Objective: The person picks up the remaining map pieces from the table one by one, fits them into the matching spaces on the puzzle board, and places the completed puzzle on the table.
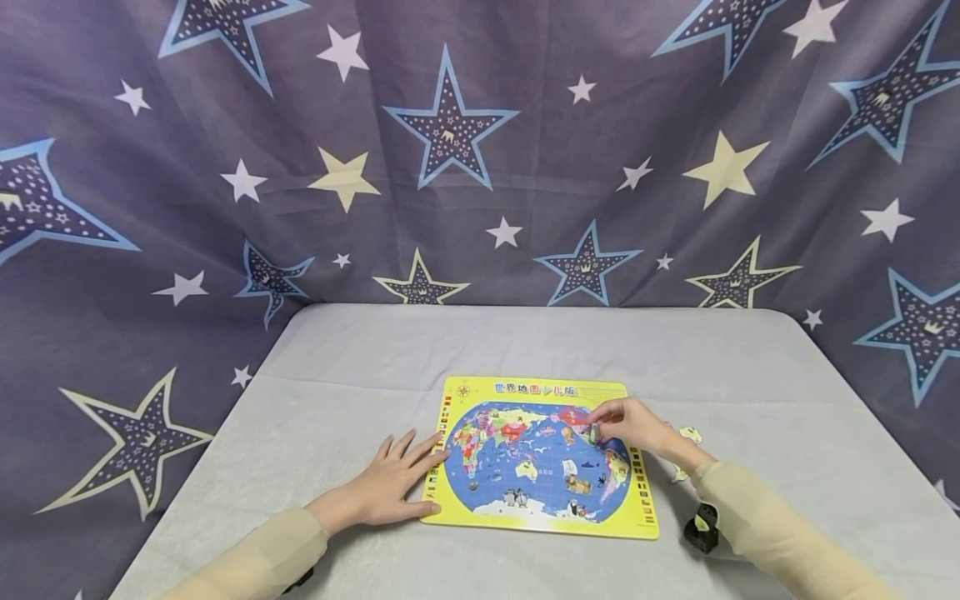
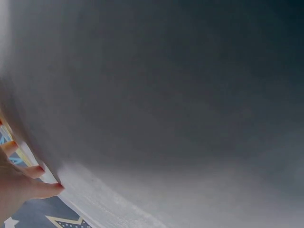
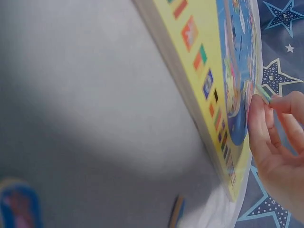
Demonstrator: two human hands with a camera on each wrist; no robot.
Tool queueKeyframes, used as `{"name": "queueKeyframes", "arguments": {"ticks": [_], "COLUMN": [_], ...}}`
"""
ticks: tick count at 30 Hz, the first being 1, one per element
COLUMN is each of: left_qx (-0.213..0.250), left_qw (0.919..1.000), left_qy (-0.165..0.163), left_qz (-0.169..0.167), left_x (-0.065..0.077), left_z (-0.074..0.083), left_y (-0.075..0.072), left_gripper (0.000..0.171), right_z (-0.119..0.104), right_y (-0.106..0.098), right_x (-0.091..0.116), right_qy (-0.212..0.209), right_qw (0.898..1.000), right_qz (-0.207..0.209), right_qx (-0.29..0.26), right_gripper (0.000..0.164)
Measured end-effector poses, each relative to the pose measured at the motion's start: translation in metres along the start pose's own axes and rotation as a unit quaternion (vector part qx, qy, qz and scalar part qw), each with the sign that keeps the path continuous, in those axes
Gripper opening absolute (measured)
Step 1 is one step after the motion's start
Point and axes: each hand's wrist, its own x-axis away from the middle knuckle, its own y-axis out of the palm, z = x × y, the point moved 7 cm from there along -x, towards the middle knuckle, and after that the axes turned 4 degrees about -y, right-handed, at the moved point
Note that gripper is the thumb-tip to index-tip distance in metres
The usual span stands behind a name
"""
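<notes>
The left hand (image 1: 382, 485) lies spread, touching the left edge of the yellow world-map board (image 1: 457, 514) on the grey bench (image 1: 352, 350); the right hand (image 1: 636, 427) pinches a small piece (image 3: 263, 93) (nearly edge-on in the right wrist view) over the board's upper right.

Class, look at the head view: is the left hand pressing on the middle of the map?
No, the left hand lies at the left edge of the board, fingers spread.
</notes>
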Motion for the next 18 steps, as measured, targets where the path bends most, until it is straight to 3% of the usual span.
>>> {"name": "queueKeyframes", "arguments": {"ticks": [6,18], "left_qx": [0.001,0.001], "left_qw": [1.0,1.0], "left_qy": [0.003,0.002], "left_qz": [0.002,0.005], "left_x": [-0.0005,0.0005], "left_z": [0.0005,0.0003], "left_y": [-0.0002,-0.0001], "left_gripper": [0.075,0.075], "right_z": [0.0016,-0.0001], "right_y": [-0.0045,0.0027], "right_x": [0.0036,0.0046], "right_qy": [0.008,-0.021], "right_qw": [1.0,0.996], "right_qz": [0.013,0.021], "right_qx": [0.013,0.083], "right_gripper": [0.016,0.007]}}
